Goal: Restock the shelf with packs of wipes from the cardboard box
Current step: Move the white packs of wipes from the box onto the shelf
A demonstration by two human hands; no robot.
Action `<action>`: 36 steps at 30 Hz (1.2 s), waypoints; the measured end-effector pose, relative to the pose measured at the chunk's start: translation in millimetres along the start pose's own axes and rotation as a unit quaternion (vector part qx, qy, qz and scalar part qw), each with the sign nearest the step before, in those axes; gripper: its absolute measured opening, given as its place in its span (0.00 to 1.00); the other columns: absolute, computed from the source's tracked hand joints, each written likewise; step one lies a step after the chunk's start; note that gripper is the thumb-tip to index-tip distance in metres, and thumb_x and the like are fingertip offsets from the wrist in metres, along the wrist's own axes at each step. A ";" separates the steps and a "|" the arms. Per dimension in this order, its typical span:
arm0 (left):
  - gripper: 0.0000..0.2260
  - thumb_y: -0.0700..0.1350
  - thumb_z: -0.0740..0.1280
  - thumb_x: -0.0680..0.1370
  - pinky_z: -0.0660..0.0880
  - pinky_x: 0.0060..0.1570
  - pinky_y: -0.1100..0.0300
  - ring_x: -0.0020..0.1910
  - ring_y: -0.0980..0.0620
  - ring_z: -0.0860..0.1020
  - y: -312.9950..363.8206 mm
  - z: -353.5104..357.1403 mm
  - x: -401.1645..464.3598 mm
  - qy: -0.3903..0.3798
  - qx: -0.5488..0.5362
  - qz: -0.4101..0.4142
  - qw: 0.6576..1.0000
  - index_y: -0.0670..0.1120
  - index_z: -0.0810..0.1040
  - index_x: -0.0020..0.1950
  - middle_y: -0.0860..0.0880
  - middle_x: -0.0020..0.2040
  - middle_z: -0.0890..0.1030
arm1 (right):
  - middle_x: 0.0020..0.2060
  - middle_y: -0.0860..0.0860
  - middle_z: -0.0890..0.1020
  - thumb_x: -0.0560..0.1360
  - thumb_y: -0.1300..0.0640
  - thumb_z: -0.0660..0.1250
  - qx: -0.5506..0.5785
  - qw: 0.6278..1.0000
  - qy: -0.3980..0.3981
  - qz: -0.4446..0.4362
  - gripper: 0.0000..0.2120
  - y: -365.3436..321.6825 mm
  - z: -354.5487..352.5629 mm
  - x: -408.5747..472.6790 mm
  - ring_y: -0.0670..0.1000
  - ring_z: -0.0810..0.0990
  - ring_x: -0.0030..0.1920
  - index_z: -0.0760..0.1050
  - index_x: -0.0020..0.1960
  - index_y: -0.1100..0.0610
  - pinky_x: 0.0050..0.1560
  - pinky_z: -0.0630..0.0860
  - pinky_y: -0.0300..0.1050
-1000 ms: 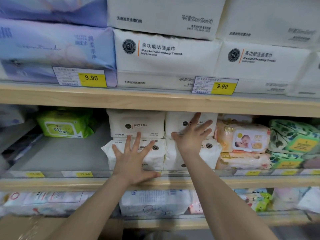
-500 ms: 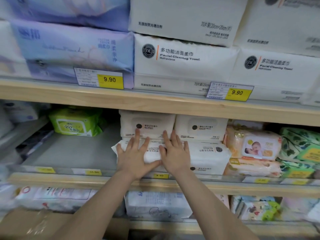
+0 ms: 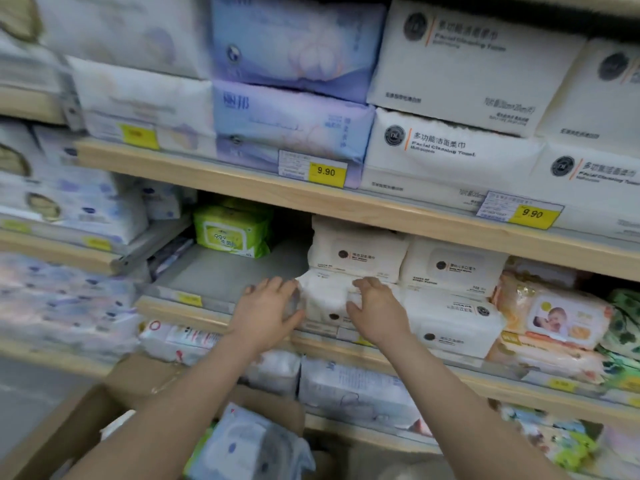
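At the bottom of the frame, the cardboard box (image 3: 69,431) holds soft film packs (image 3: 249,445). Mid-frame, the left hand (image 3: 268,308) presses flat and the right hand (image 3: 377,311) curls onto a squashy white wipes pack (image 3: 327,299) on the shelf (image 3: 221,271); probably light, best held by both ends.

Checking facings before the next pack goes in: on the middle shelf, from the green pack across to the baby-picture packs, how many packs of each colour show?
Green pack: 1
White packs: 4, two on top, two below
Peach baby-picture packs: 2, stacked
Total: 7
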State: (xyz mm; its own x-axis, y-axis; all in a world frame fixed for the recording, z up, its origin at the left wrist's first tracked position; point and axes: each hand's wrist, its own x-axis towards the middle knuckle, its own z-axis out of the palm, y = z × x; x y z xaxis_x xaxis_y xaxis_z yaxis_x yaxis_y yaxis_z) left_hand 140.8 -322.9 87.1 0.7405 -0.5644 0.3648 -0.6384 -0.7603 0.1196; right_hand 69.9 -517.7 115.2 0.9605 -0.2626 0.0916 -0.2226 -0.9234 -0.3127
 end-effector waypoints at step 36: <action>0.28 0.56 0.54 0.75 0.72 0.56 0.54 0.60 0.46 0.72 -242.3 46.0 -449.5 -0.164 -0.018 -0.344 0.924 0.48 0.61 0.74 0.46 0.69 0.71 | 0.76 0.50 0.44 0.73 0.44 0.66 -0.105 0.831 -0.471 -0.278 0.40 -265.4 391.8 -173.2 0.60 0.60 0.70 0.42 0.73 0.33 0.63 0.68 0.55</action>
State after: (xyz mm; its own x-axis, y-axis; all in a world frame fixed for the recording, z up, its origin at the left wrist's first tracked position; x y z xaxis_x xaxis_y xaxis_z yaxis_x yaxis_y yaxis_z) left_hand -27.8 100.2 -148.3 0.9939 -0.0219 -0.1078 0.0059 -0.9679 0.2512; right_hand 28.0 -117.4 -188.1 0.6074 0.4640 -0.6448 0.3695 -0.8836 -0.2877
